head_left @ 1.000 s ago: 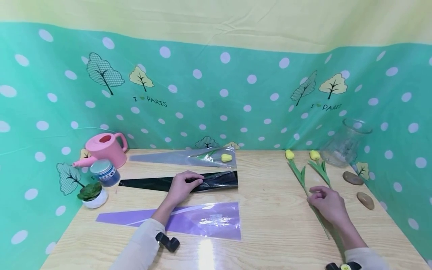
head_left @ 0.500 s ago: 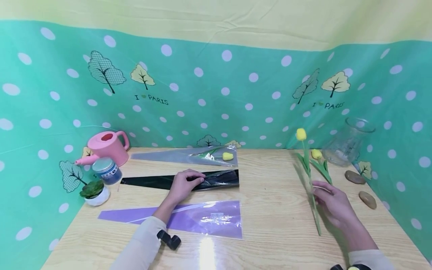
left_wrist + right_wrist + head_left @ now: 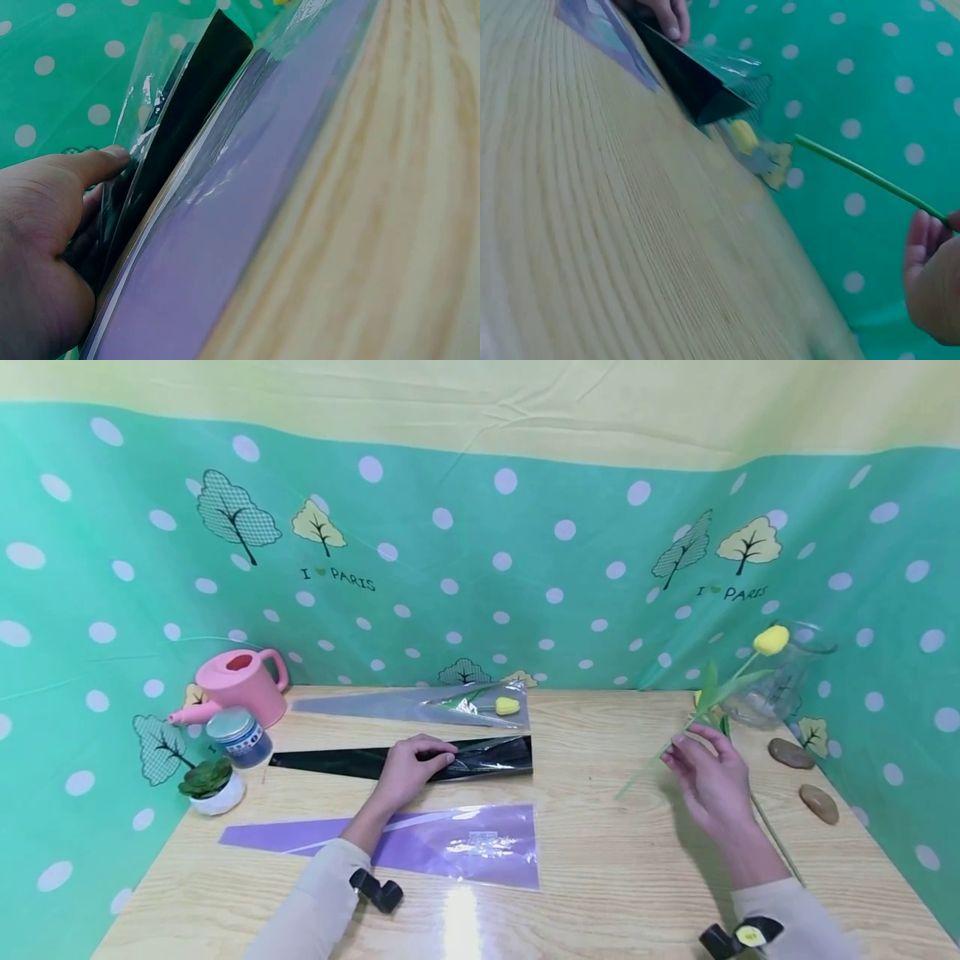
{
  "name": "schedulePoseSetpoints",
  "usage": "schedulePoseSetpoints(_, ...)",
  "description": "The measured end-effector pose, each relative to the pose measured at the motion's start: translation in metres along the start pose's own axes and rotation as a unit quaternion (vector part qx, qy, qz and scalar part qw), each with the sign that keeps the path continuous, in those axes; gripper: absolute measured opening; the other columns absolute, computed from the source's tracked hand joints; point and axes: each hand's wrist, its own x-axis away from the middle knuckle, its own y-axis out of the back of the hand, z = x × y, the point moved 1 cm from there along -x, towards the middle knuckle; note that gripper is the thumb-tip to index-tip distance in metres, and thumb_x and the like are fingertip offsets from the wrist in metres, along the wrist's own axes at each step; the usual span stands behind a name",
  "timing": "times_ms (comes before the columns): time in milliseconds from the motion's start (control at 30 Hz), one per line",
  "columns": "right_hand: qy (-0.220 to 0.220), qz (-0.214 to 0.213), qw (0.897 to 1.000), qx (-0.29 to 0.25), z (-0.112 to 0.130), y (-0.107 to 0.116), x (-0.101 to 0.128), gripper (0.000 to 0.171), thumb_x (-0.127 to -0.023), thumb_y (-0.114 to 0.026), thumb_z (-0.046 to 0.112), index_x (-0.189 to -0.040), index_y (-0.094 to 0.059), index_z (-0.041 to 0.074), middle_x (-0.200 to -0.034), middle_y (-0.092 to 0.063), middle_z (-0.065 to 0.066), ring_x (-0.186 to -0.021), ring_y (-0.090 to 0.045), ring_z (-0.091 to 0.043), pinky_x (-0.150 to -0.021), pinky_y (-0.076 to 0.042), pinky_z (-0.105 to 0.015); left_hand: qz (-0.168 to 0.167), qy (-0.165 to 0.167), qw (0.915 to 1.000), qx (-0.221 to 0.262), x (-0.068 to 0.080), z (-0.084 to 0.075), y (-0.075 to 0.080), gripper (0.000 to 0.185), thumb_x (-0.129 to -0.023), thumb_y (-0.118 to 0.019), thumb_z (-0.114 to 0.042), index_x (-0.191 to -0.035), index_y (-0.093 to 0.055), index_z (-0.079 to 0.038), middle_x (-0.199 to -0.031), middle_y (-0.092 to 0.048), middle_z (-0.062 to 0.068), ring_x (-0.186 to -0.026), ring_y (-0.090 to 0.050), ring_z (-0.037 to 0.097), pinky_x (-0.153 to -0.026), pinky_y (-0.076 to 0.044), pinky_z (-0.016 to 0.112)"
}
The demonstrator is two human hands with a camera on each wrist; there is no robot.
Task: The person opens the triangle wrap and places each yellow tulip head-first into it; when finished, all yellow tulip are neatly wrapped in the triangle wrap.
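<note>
Tulip: a yellow tulip (image 3: 770, 640) on a green stem, lifted off the table (image 3: 600, 860) and tilted, bloom up toward the glass vase (image 3: 780, 681), stem end pointing down and left.
Right hand: the right hand (image 3: 708, 777) pinches the stem about halfway along, fingers curled round it.
Left hand: the left hand (image 3: 408, 768) rests on the black sleeve (image 3: 480, 758), fingers bent over its edge and gripping the film.
Sleeves: a clear sleeve (image 3: 420, 706) with a tulip inside lies behind the black one; a purple sleeve (image 3: 450, 847) lies in front.
Second stem: another tulip lies on the table behind the right hand, mostly hidden.
Right edge: two stones (image 3: 801, 777) near the vase.
Left edge: pink watering can (image 3: 240, 685), blue-lidded jar (image 3: 237, 737), small potted plant (image 3: 206, 785).
</note>
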Motion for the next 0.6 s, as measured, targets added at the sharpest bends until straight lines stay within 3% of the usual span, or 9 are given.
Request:
schedulePoseSetpoints(167,0.001,-0.093,0.995,-0.046,-0.023,-0.023,-0.018,0.031,-0.095,-0.065,-0.009,-0.113,-0.051,0.012,-0.089,-0.066,-0.004,-0.083,-0.069,-0.015,-0.090,-0.062,-0.026,0.001,0.006,1.0000,0.002,0.000,0.000,0.000,0.010,-0.092,-0.079,-0.022,-0.100,-0.083,-0.027,-0.108,-0.078,-0.004,-0.112,-0.071,0.020,-0.107,-0.052,0.045)
schedulePoseSetpoints(300,0.001,-0.144,0.989,-0.040,-0.049,-0.039,-0.029,0.035,-0.095,-0.066,-0.007,-0.118,-0.047,0.011,-0.094,-0.066,-0.004,-0.089,-0.067,-0.016,-0.099,-0.059,-0.028,0.002,0.007,1.0000,0.000,-0.002,0.001,-0.001,0.010,-0.092,-0.079,-0.022,-0.101,-0.083,-0.027,-0.108,-0.078,-0.004,-0.112,-0.070,0.019,-0.108,-0.052,0.044)
schedulePoseSetpoints(600,-0.005,-0.131,0.991,0.001,-0.105,-0.078,-0.030,0.028,-0.099,-0.062,-0.001,-0.121,-0.047,0.009,-0.094,-0.069,-0.004,-0.093,-0.069,-0.018,-0.098,-0.060,-0.029,0.003,0.008,1.0000,0.001,0.000,0.003,0.000,0.011,-0.092,-0.079,-0.022,-0.101,-0.083,-0.028,-0.110,-0.077,-0.004,-0.114,-0.070,0.019,-0.108,-0.051,0.045)
